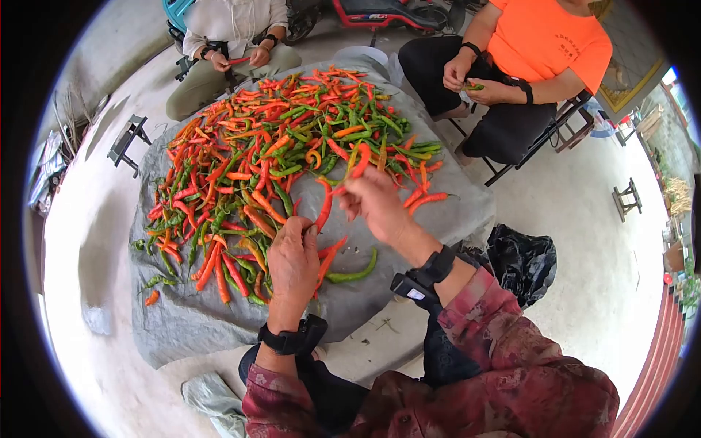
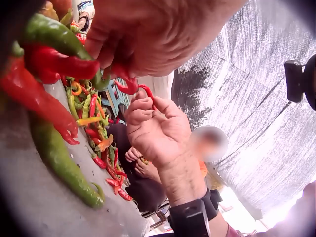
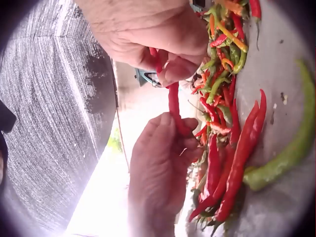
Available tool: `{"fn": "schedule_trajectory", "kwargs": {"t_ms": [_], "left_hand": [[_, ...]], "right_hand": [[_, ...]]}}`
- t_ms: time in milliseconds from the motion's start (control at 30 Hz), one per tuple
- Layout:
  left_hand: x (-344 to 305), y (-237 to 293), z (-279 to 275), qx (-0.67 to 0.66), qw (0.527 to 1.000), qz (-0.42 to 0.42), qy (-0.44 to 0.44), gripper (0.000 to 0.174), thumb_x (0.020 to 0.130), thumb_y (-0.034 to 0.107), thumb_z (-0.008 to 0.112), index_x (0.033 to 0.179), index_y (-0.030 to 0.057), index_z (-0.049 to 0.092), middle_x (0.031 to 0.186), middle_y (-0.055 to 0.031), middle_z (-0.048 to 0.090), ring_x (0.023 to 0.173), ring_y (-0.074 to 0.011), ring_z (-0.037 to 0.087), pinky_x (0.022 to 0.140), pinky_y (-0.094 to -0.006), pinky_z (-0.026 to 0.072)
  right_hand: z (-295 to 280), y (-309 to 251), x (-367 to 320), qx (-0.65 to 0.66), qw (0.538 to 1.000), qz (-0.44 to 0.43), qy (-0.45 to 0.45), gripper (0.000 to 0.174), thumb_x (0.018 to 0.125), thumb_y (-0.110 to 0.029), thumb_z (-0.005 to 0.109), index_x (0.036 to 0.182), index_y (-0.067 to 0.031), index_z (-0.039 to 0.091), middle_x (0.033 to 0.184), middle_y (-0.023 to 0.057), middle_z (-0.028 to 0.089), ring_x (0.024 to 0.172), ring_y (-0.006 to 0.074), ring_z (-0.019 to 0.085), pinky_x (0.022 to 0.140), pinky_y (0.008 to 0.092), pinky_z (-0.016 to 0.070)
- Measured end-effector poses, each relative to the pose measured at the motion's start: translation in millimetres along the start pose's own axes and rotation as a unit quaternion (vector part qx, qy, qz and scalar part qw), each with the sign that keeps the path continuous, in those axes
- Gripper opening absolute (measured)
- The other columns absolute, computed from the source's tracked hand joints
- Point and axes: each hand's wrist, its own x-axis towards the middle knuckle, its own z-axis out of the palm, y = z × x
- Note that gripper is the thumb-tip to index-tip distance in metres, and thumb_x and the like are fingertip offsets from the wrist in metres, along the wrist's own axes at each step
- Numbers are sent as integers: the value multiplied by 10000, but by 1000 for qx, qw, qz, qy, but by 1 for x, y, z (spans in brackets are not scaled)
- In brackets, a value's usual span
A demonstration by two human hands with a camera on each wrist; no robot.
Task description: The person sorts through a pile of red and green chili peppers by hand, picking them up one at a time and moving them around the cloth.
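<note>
My left hand (image 1: 293, 263) pinches a red chili pepper (image 1: 323, 208) near its lower end, so that the pepper points up. Just to its right, my right hand (image 1: 380, 208), slightly blurred, grips another red chili pepper (image 1: 361, 160) with a curved end. In the right wrist view, the left hand's chili (image 3: 174, 101) reaches up to the right thumb, and a bit of red pepper (image 3: 156, 59) shows between the right fingers. Both hands are over the near edge of a big heap of red, green and orange chili peppers (image 1: 248, 153).
A grey sheet (image 1: 431, 219) lies under the heap. A lone green chili (image 1: 354, 269) is right of my left hand. Two people sit across, one in a light top (image 1: 234, 25), one in an orange shirt (image 1: 551, 40), both handling peppers. A black plastic bag (image 1: 520, 263) stands at right.
</note>
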Motion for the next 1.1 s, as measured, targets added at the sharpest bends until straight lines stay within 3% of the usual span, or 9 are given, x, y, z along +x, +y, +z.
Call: {"fn": "schedule_trajectory", "kwargs": {"t_ms": [133, 267, 367, 500, 667, 800, 1000, 1067, 1100], "left_hand": [[-3, -2, 3, 41, 998, 31, 23, 60, 851, 35, 571, 891, 8, 535, 790, -170, 600, 724, -355, 595, 629, -401, 464], [3, 2, -4, 14, 997, 44, 63, 62, 846, 12, 567, 897, 10, 532, 788, -168, 589, 721, -349, 591, 624, -393, 462], [3, 3, 3, -6, 999, 18, 44, 72, 838, -2, 572, 895, 9, 529, 780, -167, 584, 722, -329, 602, 626, -380, 466], [5, -2, 5, -34, 999, 15, -7, 99, 836, 3, 578, 926, 10, 539, 817, -165, 590, 724, -331, 601, 629, -379, 468], [4, 10, -4, -4, 999, 32, 5, 146, 829, -4, 574, 973, 18, 560, 893, -154, 600, 734, -325, 602, 649, -369, 476], [3, -6, -10, 8, 998, 56, 19, 115, 827, -10, 568, 940, 12, 571, 880, -148, 602, 733, -316, 605, 653, -365, 480], [8, -10, -34, 36, 995, -2, 96, 77, 848, 22, 575, 921, 10, 596, 810, -125, 588, 651, -240, 577, 593, -327, 447], [7, -14, -38, 49, 993, -1, 112, 74, 851, 28, 577, 920, 9, 598, 801, -120, 585, 635, -222, 563, 580, -319, 438], [7, -14, -39, 49, 990, 14, 130, 72, 855, 34, 579, 920, 8, 599, 793, -114, 582, 619, -203, 550, 566, -310, 429]], "right_hand": [[-10, -11, 6, -67, 991, -94, 60, 78, 830, -101, 541, 820, -23, 545, 692, 50, 595, 552, 111, 551, 458, 244, 450], [5, 12, -6, -290, 944, -18, -155, 105, 875, -127, 583, 868, -22, 581, 737, 30, 603, 589, 75, 553, 474, 223, 450], [12, 9, -9, -130, 978, 73, -143, 162, 881, -178, 620, 869, -18, 597, 711, 11, 585, 579, 63, 543, 462, 218, 445], [6, 7, -1, -199, 965, 52, -163, 206, 882, -227, 640, 881, -24, 603, 708, 4, 582, 577, 56, 541, 462, 215, 444], [-32, -4, 27, -80, 995, -49, 19, 202, 886, -235, 621, 859, -38, 586, 694, 13, 576, 558, 73, 538, 463, 224, 448], [-40, -8, 36, 28, 987, -17, 158, 189, 886, -233, 621, 859, -48, 587, 704, 6, 574, 594, 71, 540, 485, 223, 455], [-9, 10, 13, -95, 994, 48, 8, 169, 891, -190, 609, 945, -30, 619, 799, 38, 614, 661, 112, 571, 604, 260, 496], [-3, 11, 14, -456, 862, -82, -206, 178, 863, -178, 619, 922, -10, 627, 823, 48, 627, 674, 160, 597, 616, 309, 495], [1, 14, 10, -487, 828, -100, -257, 172, 799, -152, 645, 900, -13, 633, 848, 78, 619, 728, 227, 619, 666, 357, 487]]}}
